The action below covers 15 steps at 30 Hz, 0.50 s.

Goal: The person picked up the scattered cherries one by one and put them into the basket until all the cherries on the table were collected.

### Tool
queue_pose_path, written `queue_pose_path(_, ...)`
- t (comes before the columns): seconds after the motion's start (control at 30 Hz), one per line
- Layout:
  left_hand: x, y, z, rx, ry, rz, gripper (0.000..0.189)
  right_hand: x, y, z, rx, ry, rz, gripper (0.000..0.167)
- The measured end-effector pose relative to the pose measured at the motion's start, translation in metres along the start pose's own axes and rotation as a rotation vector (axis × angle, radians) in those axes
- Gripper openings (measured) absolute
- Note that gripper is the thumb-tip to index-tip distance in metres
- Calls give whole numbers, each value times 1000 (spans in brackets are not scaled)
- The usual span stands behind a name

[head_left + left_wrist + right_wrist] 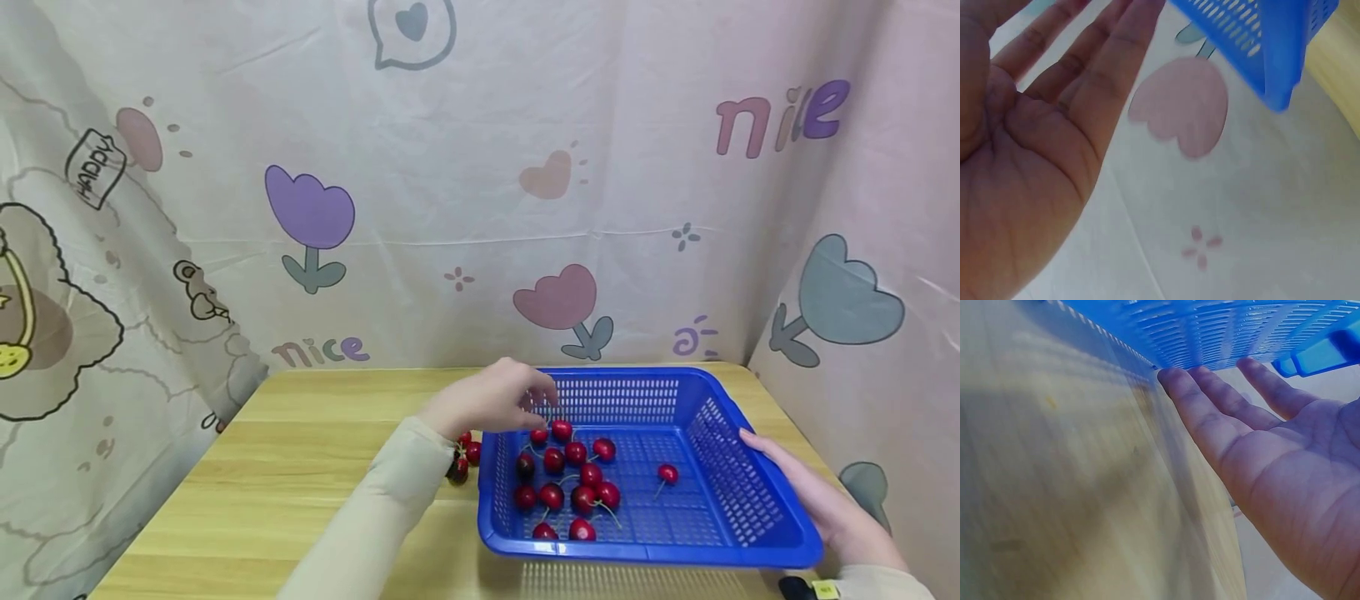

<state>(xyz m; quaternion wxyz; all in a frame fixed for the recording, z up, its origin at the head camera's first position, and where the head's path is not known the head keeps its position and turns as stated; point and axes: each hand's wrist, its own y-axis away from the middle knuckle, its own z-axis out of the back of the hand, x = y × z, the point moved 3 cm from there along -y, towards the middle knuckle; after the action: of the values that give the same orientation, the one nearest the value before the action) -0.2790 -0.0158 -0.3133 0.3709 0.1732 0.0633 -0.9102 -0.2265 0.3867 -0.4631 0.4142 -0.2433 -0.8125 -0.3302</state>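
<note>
left fingers (1100,81) are hovering parted over cherries (576,453), likely slick, wanting gentle side-pinching, with right fingers (1200,419) lying straight against the basket (648,552).

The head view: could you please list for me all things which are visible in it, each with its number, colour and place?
Basket: one, blue, at the right part of the table
Cherries in the basket: about fourteen visible, red to dark red, mostly in its left half
Loose cherries: at least three, red and dark red, left of the basket, partly hidden
Table: one, light yellowish wood, below
Printed cloth: whitish, number of pieces unclear, behind and beside the table
Tulip prints: at least three, purple, pink, grey-blue, on the cloth
Black object: one, yellow label beside it, near the right wrist
Sleeves: two, off-white, on both arms
Left hand: one, over the basket's far left corner
Right hand: one, touching the basket's right side
</note>
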Motion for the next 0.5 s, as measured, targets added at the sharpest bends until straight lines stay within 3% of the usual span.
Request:
queue_pose_path(0.27, 17, 46, 15, -151, 54, 20, 29, 0, 2, 0, 13, -8, 2, 58)
queue_pose_path(0.5, 37, 74, 7, -204, 70, 76, 28, -2, 3, 0, -19, -13, -12, 54)
